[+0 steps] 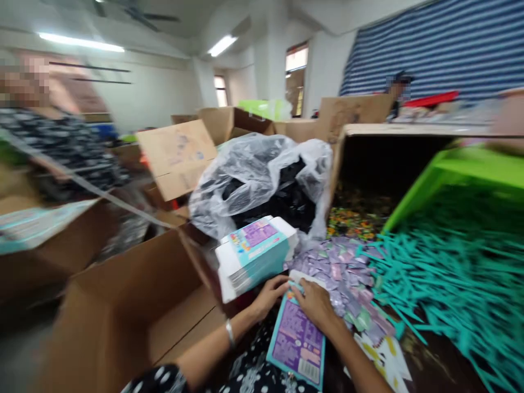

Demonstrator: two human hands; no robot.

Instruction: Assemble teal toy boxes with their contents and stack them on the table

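Note:
Both hands meet at the top end of a flat teal and purple printed carton [297,341] that lies over my lap. My left hand [270,295] curls its fingers on the carton's upper left edge. My right hand [313,303] grips the upper right edge, fingers bent. Just beyond the hands a stack of the same flat cartons [254,254] leans on its side. To the right lies a heap of small purple sachets [344,273].
An open cardboard box [123,316] stands at the left. A clear plastic bag with dark contents [262,174] sits behind the stack. Teal plastic sticks [450,273] spill from a green tray [470,169]. A person in a dark patterned top [61,147] is at the far left.

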